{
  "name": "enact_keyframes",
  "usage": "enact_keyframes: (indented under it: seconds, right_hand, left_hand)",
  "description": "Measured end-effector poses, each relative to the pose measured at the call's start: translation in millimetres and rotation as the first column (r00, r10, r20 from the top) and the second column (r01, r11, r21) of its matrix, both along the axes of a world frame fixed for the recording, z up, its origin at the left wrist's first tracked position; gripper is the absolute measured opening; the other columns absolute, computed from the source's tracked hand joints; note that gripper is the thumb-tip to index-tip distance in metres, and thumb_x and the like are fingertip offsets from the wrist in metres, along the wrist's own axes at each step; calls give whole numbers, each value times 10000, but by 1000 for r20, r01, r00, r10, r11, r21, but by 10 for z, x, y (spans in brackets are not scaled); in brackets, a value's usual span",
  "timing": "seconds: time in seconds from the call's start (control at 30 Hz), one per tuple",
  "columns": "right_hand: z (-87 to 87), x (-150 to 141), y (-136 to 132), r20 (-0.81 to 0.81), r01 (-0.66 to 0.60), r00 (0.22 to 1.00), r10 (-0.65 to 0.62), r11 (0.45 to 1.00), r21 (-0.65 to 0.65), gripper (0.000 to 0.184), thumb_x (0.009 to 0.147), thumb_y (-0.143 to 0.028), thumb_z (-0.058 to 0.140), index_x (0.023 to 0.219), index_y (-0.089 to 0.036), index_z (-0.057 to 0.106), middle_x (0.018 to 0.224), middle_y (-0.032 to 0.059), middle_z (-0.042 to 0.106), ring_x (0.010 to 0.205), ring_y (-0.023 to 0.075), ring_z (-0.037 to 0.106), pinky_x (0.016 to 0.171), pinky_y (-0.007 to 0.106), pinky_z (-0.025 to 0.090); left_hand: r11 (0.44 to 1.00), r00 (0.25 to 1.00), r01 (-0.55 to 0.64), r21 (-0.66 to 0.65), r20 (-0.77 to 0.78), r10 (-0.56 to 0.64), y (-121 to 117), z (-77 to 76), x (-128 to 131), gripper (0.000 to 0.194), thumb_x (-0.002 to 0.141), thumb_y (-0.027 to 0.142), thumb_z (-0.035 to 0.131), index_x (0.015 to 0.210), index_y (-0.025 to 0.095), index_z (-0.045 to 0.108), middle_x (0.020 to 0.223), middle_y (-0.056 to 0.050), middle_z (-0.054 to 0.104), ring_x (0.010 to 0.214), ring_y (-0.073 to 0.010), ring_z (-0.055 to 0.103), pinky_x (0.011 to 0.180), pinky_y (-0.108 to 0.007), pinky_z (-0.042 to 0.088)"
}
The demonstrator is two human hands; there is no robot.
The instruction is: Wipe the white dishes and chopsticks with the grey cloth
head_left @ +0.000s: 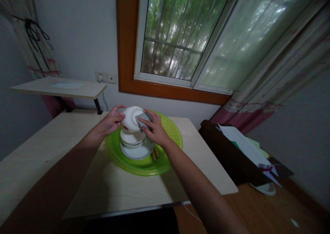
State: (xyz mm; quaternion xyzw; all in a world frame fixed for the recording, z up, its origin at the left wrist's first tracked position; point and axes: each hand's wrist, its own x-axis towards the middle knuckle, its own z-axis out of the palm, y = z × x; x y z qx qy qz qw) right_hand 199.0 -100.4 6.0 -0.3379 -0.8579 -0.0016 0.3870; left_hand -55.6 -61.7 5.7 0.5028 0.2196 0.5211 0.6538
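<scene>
You hold the white bowl over the stack of bowls, above the far left part of the green tray. Your left hand is closed on the bowl's side, thumb toward you and fingers around the far side; this grip probably serves to steady it. The bowl is tilted, with its foot ring turned toward you and to the right, so the underside is open to your other hand. Your right hand grips the grey cloth and presses it against this underside, with fingers spread, perhaps in order to cover more of the curve.

The tray is the large container here, and it rests on the table, near its far edge. In it sits a plate, left of the tray's middle, and the plate carries the stacked bowls, which seem nested to save room. The chopsticks lie just beside the plate's right edge, pointing toward the tray's near rim. The inside of your held bowl faces away, so its content cannot be told; the top stacked bowl is partly hidden, and whether it touches the held one is not clear.
</scene>
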Motion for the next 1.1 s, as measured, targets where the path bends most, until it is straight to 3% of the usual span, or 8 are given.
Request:
enact_keyframes:
  seconds: [0.2,0.33,0.47,0.63,0.83,0.97,1.1]
  right_hand:
    - [68,-72,-110,114,74,991,-75,997,18,488,945,-422,588,1427,-416,512,1644,-41,224,1503,313,178,1217,590,176]
    - [34,-87,-72,44,168,985,-167,986,-6,504,962,-469,553,1456,-409,477,1630,-25,268,1486,338,191,1208,611,181]
    - [-7,-51,-10,-35,220,975,-221,975,-11,402,986,-451,516,1375,-379,586,1599,-14,330,1455,327,237,1200,590,215]
    - [-3,-13,-22,-34,170,985,-170,985,19,307,999,-410,509,1217,-346,714,1548,-4,415,1418,297,293,1183,554,261]
    - [46,-59,-91,67,51,996,-52,999,12,356,977,-415,555,1328,-418,616,1617,-47,294,1451,289,266,1189,558,244]
    - [30,-77,-63,47,131,990,-131,991,-2,445,986,-432,524,1431,-419,510,1633,-37,260,1453,311,250,1195,577,222]
    - [-5,-47,-12,-45,216,975,-216,976,-6,384,1000,-426,491,1368,-383,592,1601,-18,324,1422,318,278,1182,587,241]
  left_hand:
    - [1000,1000,7,-12,-18,-7,-30,25,24,587,682,167,831,1150,222,480,749,27,664,630,-135,667,583,-214,564]
    - [1000,999,-16,-1,-37,16,-25,16,32,591,671,177,836,1130,227,466,776,22,671,624,-136,663,557,-210,554]
    - [998,999,-49,33,-4,49,22,-25,7,567,676,201,835,1095,234,456,856,5,683,663,-144,675,562,-222,562]
    - [997,998,-63,39,16,63,59,-57,-25,539,688,191,830,1073,236,455,854,13,675,672,-130,667,573,-204,557]
    - [999,1000,-24,30,-14,25,4,-15,8,559,687,199,829,1087,245,441,801,26,661,623,-131,651,549,-212,550]
    - [999,1000,8,39,-26,-7,0,-17,21,562,680,205,833,1080,243,440,800,21,655,626,-134,651,548,-214,546]
    - [999,999,-36,27,3,36,15,-29,11,527,678,193,830,1039,243,449,799,30,632,629,-116,636,548,-191,530]
